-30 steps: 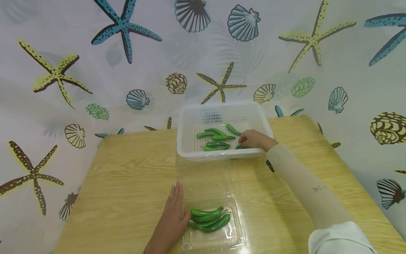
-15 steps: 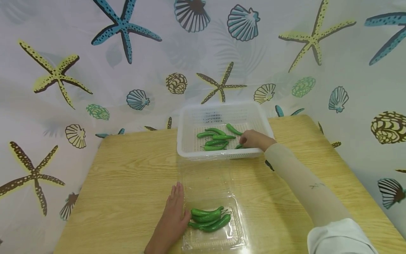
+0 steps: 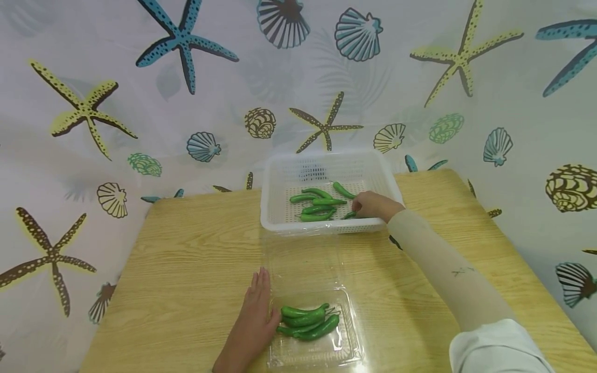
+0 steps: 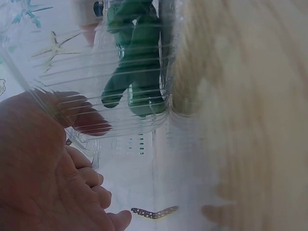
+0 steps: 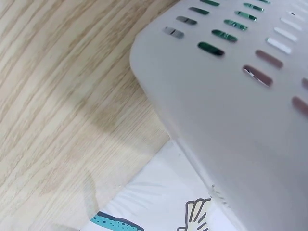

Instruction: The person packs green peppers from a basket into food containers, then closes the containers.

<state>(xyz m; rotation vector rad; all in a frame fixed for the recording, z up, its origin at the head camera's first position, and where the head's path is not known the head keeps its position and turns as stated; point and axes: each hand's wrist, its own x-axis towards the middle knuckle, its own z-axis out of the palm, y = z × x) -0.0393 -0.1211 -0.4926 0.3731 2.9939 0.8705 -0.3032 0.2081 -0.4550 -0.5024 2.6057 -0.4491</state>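
Note:
Several green chili peppers (image 3: 308, 321) lie in a clear plastic clamshell box (image 3: 326, 357) at the table's front. My left hand (image 3: 252, 321) rests along the box's left side, fingers extended and thumb at the rim. In the left wrist view, the thumb (image 4: 86, 115) overlaps the clear wall near the peppers (image 4: 134, 72). My right hand (image 3: 373, 204) reaches into a white plastic basket (image 3: 268, 207), fingers bent down at a green chili pepper (image 3: 350, 215) and pinching it; the fingers partly hide it. More green peppers (image 3: 322, 202) lie left of that hand.
The box's clear lid (image 3: 303, 259) is folded back flat toward the basket. Both containers stand on a wooden table (image 3: 196, 243). A patterned cloth with starfish and shells (image 3: 224, 77) hangs close behind the basket. In the right wrist view, the basket's slotted wall (image 5: 202, 96) fills the right side.
My right hand shifts only slightly in the basket, and the pepper at its fingertips turns a little. A nearby pepper in the basket has also moved slightly. My left hand stays still.

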